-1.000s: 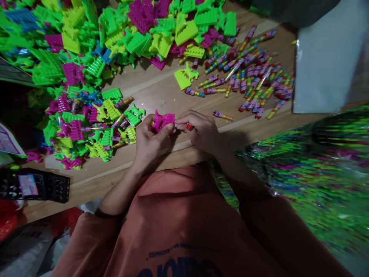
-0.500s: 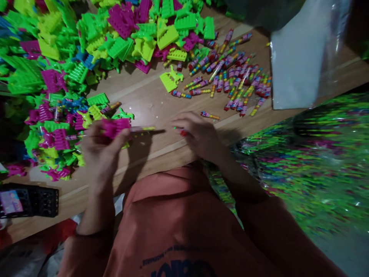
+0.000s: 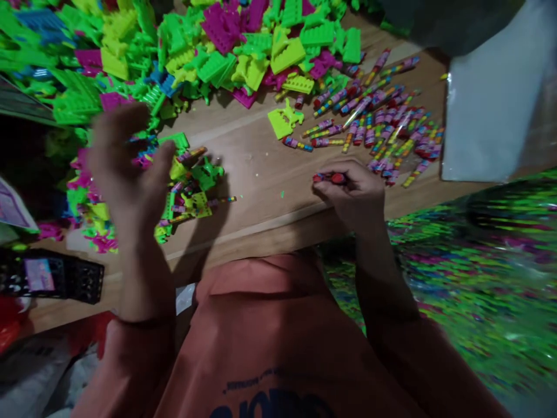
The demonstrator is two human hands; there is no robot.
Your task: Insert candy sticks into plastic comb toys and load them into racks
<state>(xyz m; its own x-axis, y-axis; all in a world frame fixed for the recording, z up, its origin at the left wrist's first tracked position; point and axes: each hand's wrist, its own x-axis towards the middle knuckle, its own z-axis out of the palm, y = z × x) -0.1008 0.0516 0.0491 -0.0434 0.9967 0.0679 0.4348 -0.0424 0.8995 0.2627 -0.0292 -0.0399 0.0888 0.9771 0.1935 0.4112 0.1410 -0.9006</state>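
Note:
My left hand [image 3: 130, 168], blurred by motion, is raised over the small left-hand pile of plastic toys [image 3: 198, 203]. Its thumb and fingers are apart, and nothing shows between them. Some toys in that pile have candy tubes pushed into them, one tube pointing out to the right. At the right, my right hand [image 3: 359, 191] pinches small candy tubes [image 3: 336, 177] with red caps; the fingers hide how many. Just beyond it lies a loose heap of candy tubes [image 3: 374, 125] with pink labels and coloured sweets. A single yellow toy [image 3: 282, 123] lies left of that heap.
A large heap of green, yellow, magenta and blue toys [image 3: 213, 67] covers the table's far left. A clear plastic bag [image 3: 483, 128] lies at the right. Below the wooden table edge [image 3: 270, 232], a big bag of coloured pieces [image 3: 470, 273] stands. Black trays [image 3: 82, 278] sit lower left.
My left hand has let go of the magenta toy with its tube and lifted up and left, opening. My right hand has moved right, to the near side of the tube heap. The view has shifted.

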